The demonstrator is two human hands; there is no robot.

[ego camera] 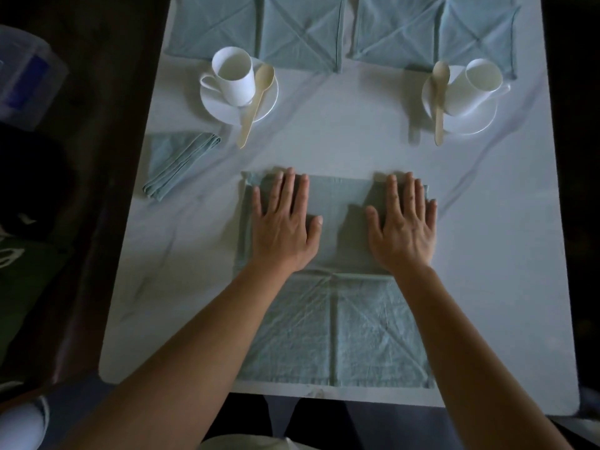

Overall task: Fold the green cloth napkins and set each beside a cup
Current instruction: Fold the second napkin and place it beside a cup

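A green napkin (341, 203) lies folded into a rectangle at the table's middle. My left hand (282, 222) presses flat on its left half with straight fingers. My right hand (402, 225) presses flat on its right half the same way. Another green napkin (337, 329) lies spread out underneath, toward the near edge. A folded napkin (178, 162) lies at the left, below the left cup (233, 76) on its saucer. The right cup (477, 82) stands on a saucer at the far right, with no napkin beside it.
A wooden spoon (256, 102) leans on the left saucer and another spoon (440, 99) on the right one. Unfolded green napkins (302, 30) lie in a row along the far edge. The white table (487, 222) is ringed by dark floor, with a plastic container (22, 76) at left.
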